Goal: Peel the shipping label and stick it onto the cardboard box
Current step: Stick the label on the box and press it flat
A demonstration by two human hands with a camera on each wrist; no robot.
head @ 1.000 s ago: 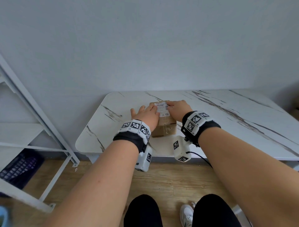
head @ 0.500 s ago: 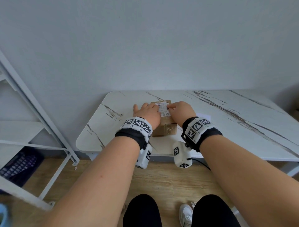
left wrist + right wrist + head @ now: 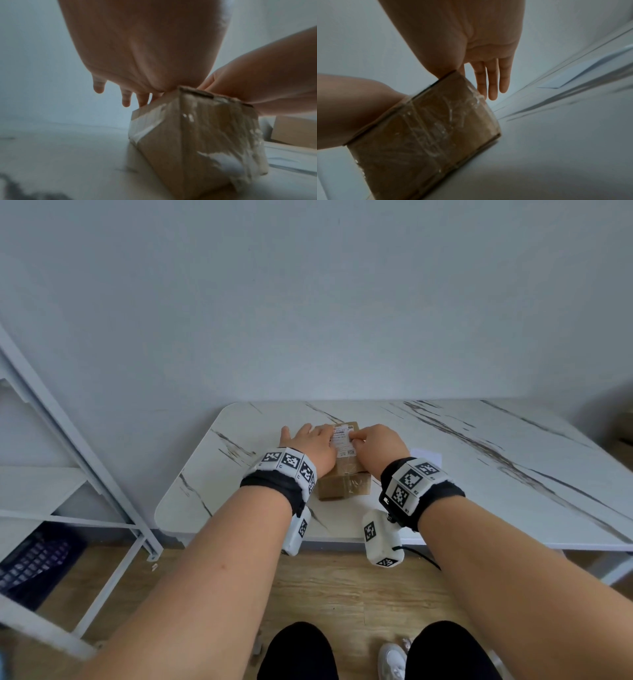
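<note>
A small brown cardboard box (image 3: 343, 483), wrapped in clear tape, stands near the front of the white marble table (image 3: 479, 460). The white printed shipping label (image 3: 342, 441) lies flat on its top. My left hand (image 3: 310, 441) rests palm down on the left side of the top, its straight fingers (image 3: 126, 98) reaching past the box (image 3: 197, 135) edge. My right hand (image 3: 375, 441) presses on the right side, thumb on the label's edge, its straight fingers (image 3: 493, 81) hanging over the box (image 3: 428, 128). Most of the label is hidden under the hands.
A white sheet (image 3: 426, 455) lies on the table just right of my right hand. Another cardboard box (image 3: 291, 131) shows at the right in the left wrist view. A white metal shelf frame (image 3: 85, 474) stands left of the table, with a dark crate (image 3: 30, 563) beneath.
Both hands stay on the box top and have drawn a little closer together over the label, covering more of it. The box has not moved.
</note>
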